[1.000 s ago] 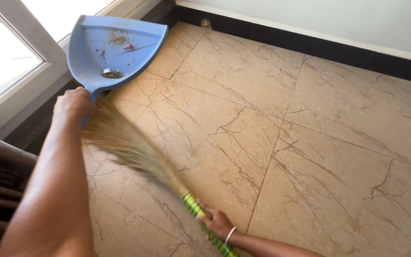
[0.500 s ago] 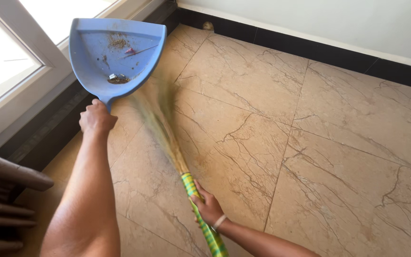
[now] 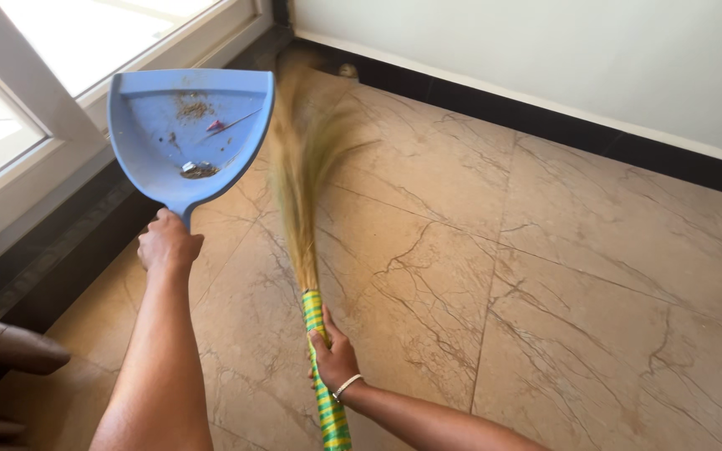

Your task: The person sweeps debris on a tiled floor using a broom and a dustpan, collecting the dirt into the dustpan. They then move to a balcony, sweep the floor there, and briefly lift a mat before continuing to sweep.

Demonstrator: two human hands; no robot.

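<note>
We held the blue dustpan (image 3: 187,134) by its handle in our left hand (image 3: 167,242), the fingers wrapped tight around it, the pan lifted and tilted above the marble floor (image 3: 561,276) beside the window frame (image 3: 52,125). Bits of dirt (image 3: 198,169) lay inside the pan. Our right hand (image 3: 336,359) gripped the green-and-yellow striped handle of the grass broom (image 3: 307,184), fingers closed about it; its blurred bristles reached toward the dark skirting (image 3: 545,113), just right of the dustpan.
</note>
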